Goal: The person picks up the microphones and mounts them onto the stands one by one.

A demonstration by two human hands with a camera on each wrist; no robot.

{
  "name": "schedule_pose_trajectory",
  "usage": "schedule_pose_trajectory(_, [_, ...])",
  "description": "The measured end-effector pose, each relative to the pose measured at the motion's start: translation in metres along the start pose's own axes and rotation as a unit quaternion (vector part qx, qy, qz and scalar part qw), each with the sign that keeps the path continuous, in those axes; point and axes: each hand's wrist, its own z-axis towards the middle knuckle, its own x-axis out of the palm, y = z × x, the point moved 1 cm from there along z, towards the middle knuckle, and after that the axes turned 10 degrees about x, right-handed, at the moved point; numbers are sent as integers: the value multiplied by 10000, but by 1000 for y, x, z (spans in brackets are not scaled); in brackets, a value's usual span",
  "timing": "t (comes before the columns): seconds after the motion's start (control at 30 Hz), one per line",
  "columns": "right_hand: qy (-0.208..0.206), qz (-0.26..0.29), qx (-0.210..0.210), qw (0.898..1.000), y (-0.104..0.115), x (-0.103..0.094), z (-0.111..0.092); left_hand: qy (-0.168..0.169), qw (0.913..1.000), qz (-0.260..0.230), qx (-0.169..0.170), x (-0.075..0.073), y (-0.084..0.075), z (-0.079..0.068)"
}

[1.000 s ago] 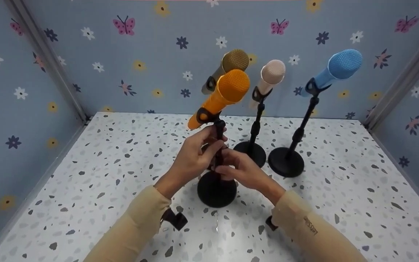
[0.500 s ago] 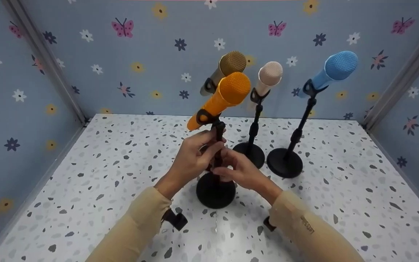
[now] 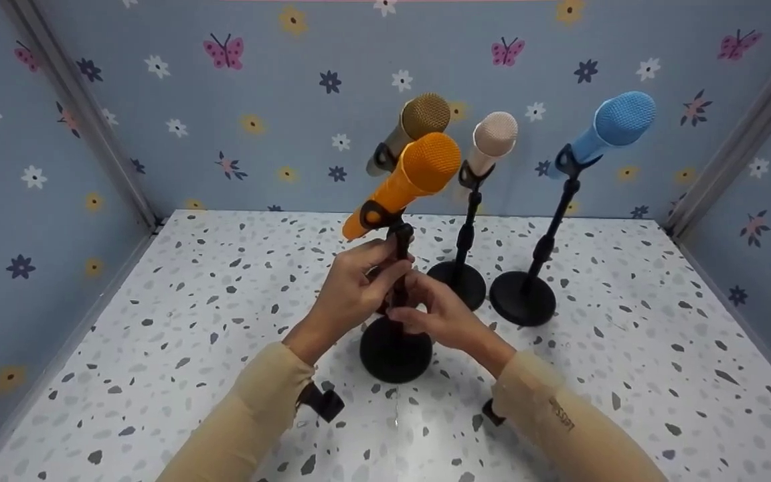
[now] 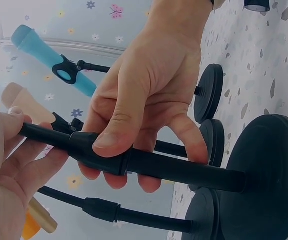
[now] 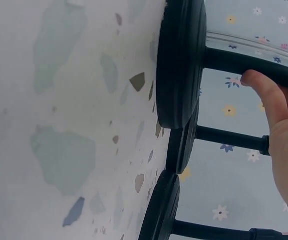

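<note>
An orange microphone (image 3: 419,171) rests tilted in the clip of a black desk stand (image 3: 395,358), its head up and to the right. My left hand (image 3: 355,281) pinches the thin upper pole just below the clip. Lower down, my right hand (image 3: 449,314) grips the pole. In the left wrist view, the right thumb presses on the thick collar (image 4: 98,152), its fingers curled behind the pole, while left fingertips hold the thinner rod. The round base (image 5: 181,65) stands on the table in the right wrist view.
Behind stand more microphones on black stands: a brown-gold one (image 3: 425,117), a pale pink one (image 3: 494,137) and a blue one (image 3: 623,120). Their bases sit close behind the held stand and to its right. Flower-patterned walls (image 3: 278,87) enclose the speckled table (image 3: 178,321).
Both hands keep the same hold on the stand. The head view has shifted slightly, and the stands behind appear a little further left.
</note>
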Motion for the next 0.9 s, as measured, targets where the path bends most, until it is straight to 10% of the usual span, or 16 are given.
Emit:
schedule_pose_trajectory(0.7, [-71,-628,-365,9973,4,0,0,75,9988,-152,-455,-6,-6,0])
schedule_pose_trajectory(0.9, [177,-1078,-223,9938,11,-7,-6,623,9949,407,-682,-15,-15,-2])
